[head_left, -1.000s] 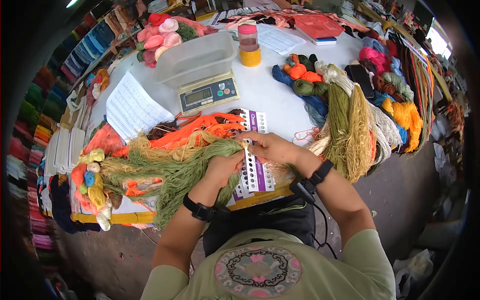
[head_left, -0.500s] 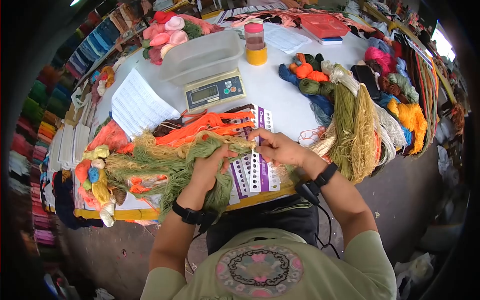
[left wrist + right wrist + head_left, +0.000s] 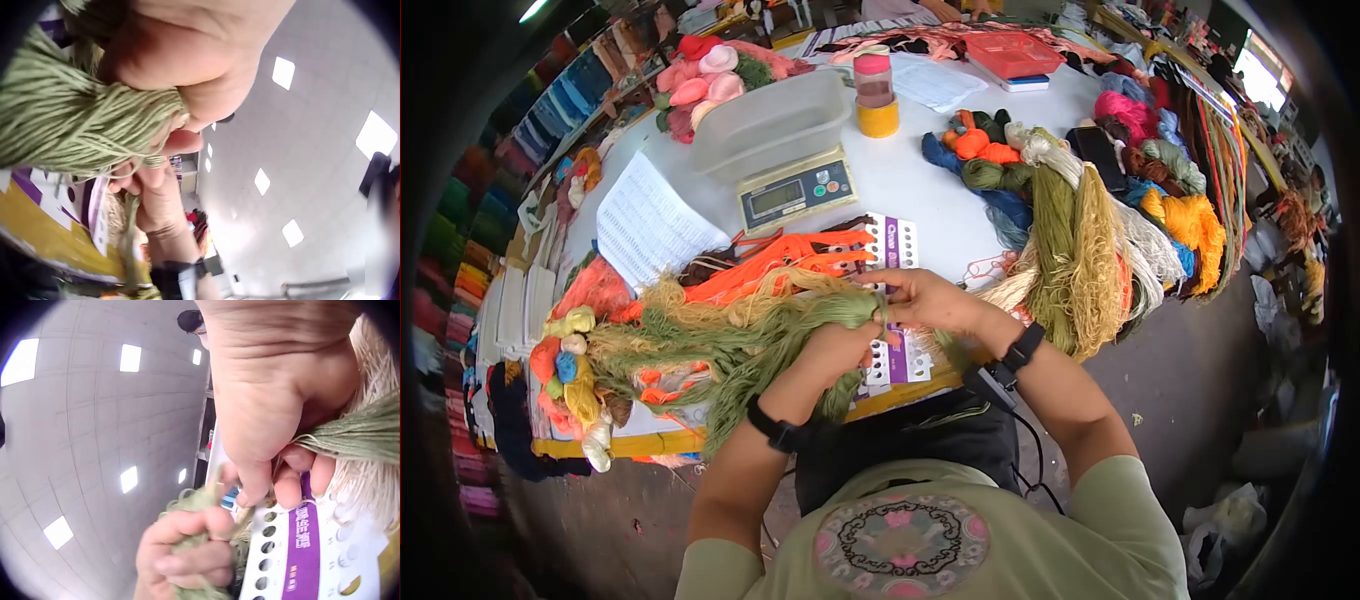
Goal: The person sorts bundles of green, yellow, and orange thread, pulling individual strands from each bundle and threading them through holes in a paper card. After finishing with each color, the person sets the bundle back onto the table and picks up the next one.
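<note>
Crowded thread workshop, with racks of coloured yarn (image 3: 575,100) well to the left of the digital scale (image 3: 800,190), my landmark here. The scale sits on a white worktop (image 3: 895,190).

Going left to right: printed sheet (image 3: 655,215) left of the scale, then orange thread (image 3: 745,270) fanned along its near side. Nearer the person than that is the green skein (image 3: 785,340), spread out from the near left of the scale.

Left hand (image 3: 840,345), on the scale's near side, is curled round the skein's gathered end, loops poking out. Right hand (image 3: 915,300), near and slightly right of the scale, has its fingers bent in and a green tail (image 3: 365,434) gripped in them; can't tell exactly what its fingertips pinch. Punched card (image 3: 898,368) lies below both, near right of the scale.

Tips, imo: hold the bundle snug but not crushed so the loops stay level, work short and straight along the strands, and don't let the tail snag the card or the gold skein (image 3: 1105,270) further right of the scale.
</note>
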A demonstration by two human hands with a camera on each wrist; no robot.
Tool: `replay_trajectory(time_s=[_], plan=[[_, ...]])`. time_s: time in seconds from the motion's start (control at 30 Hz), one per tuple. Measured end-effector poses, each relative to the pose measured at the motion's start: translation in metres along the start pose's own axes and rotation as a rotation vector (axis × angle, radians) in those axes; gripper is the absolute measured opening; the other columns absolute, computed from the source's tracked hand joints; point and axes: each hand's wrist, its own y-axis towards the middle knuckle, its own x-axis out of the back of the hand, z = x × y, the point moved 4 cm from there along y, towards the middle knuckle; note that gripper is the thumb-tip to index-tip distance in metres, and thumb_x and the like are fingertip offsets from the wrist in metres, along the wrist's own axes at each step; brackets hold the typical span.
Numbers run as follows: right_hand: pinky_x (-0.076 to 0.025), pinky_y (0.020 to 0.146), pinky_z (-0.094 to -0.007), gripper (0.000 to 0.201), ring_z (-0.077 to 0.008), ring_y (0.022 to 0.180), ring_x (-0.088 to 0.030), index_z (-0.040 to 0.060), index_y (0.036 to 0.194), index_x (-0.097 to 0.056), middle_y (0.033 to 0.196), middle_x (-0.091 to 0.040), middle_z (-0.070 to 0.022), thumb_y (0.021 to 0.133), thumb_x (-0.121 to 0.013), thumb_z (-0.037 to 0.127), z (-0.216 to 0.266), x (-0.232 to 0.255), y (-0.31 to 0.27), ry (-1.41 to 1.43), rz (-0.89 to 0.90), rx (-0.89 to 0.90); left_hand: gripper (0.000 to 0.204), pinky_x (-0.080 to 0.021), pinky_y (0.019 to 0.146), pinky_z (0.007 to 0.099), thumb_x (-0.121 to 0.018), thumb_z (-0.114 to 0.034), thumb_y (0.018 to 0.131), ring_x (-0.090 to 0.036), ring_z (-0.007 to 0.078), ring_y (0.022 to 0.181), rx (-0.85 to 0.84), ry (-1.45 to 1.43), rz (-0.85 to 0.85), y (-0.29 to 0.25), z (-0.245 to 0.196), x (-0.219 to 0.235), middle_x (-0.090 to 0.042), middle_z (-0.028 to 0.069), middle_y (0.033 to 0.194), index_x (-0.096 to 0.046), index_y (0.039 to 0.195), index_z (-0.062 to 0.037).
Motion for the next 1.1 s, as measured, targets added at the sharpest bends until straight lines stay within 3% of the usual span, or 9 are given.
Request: replay_trajectory(time_s=[0.17,0.33,0.57,0.67,0.77,0.83,0.87,0.93,1.1], plan=[[-0.047,0.069,-0.0239,0.052,-0.0091,0.082,-0.059,0.0133,0.139,-0.045,0.092,-0.066,-0.0072,0.090,-0.063,0.017,-0.026,0.001,0.005,0.059,0.072,0.000,0.023,-0.042,0.046,0.0242,-0.044,-0.017,0.097,-0.049,0.0077,0.050,-0.009,0.323,0.070,0.013,0.000,0.009,-0.071,0.0041,0.085,-0.060,0.103,-0.0014],[-0.047,0.072,-0.0317,0.047,-0.0145,0.068,-0.057,0.0185,0.133,-0.050,0.087,-0.063,-0.0071,0.096,-0.048,0.048,-0.017,0.004,0.008,-0.320,-0.123,0.082,0.020,-0.034,0.043,0.0156,-0.054,-0.024,0.096,-0.036,0.0014,0.051,-0.034,-0.721,0.246,-0.017,0.001,0.060,-0.066,0.0136,0.111,-0.059,0.103,-0.0059],[-0.042,0.065,-0.0261,0.052,-0.0082,0.063,-0.049,0.0166,0.130,-0.052,0.068,-0.050,-0.0001,0.095,-0.044,0.054,-0.003,-0.001,0.001,-0.243,-0.043,-0.074,0.015,-0.035,0.044,0.0154,-0.050,-0.016,0.098,-0.040,0.0029,0.052,-0.471,-1.309,0.091,-0.101,0.001,0.178,-0.061,0.0015,0.086,-0.057,0.107,-0.0065],[-0.042,0.063,-0.0263,0.051,-0.0087,0.064,-0.051,0.0170,0.135,-0.049,0.069,-0.053,-0.0011,0.095,-0.050,0.048,-0.011,0.000,0.002,-0.290,-0.094,-0.046,0.017,-0.036,0.051,0.0196,-0.053,-0.015,0.096,-0.040,0.0054,0.056,-0.536,-0.931,-1.058,-0.114,0.032,0.221,-0.058,-0.0009,0.082,-0.056,0.109,-0.0033],[-0.044,0.063,-0.0307,0.052,-0.0156,0.064,-0.054,0.0176,0.136,-0.047,0.070,-0.058,-0.0056,0.093,-0.054,0.045,-0.009,-0.002,-0.003,-0.359,-0.170,-0.020,0.020,-0.036,0.051,0.0215,-0.053,-0.018,0.096,-0.039,0.0059,0.057,-0.429,-0.594,-1.143,-0.102,0.016,0.157,-0.056,-0.0022,0.079,-0.059,0.112,-0.0068],[-0.044,0.061,-0.0309,0.054,-0.0157,0.063,-0.054,0.0179,0.138,-0.045,0.069,-0.057,-0.0054,0.092,-0.055,0.044,-0.008,-0.004,-0.006,-0.410,-0.182,-0.010,0.022,-0.038,0.053,0.0215,-0.054,-0.022,0.096,-0.041,0.0060,0.058,-0.207,-0.362,-0.867,-0.081,0.007,0.098,-0.053,-0.0023,0.076,-0.064,0.113,-0.0117],[-0.044,0.060,-0.0312,0.057,-0.0158,0.062,-0.054,0.0182,0.140,-0.043,0.068,-0.057,-0.0053,0.092,-0.057,0.044,-0.006,-0.005,-0.006,-0.457,-0.196,0.008,0.023,-0.044,0.058,0.0237,-0.053,-0.027,0.096,-0.048,0.0080,0.061,-0.400,0.136,-0.749,-0.060,0.020,0.084,-0.057,-0.0001,0.078,-0.067,0.110,-0.0143],[-0.044,0.063,-0.0287,0.057,-0.0137,0.064,-0.052,0.0174,0.142,-0.040,0.070,-0.056,-0.0029,0.092,-0.058,0.039,0.006,-0.009,-0.011,-0.478,-0.193,0.004,0.024,-0.047,0.067,0.0257,-0.052,-0.026,0.096,-0.054,0.0110,0.069,-0.206,0.064,-0.447,-0.023,0.007,0.040,-0.061,0.0017,0.085,-0.065,0.110,-0.0117],[-0.044,0.067,-0.0256,0.064,-0.0120,0.072,-0.052,0.0141,0.144,-0.035,0.084,-0.056,-0.0022,0.089,-0.065,0.027,0.003,-0.004,-0.021,-0.145,-0.216,0.141,0.024,-0.041,0.063,0.0237,-0.055,-0.029,0.095,-0.048,0.0092,0.066,-0.424,0.156,-0.305,0.016,0.036,0.024,-0.058,-0.0001,0.079,-0.066,0.105,-0.0094]])
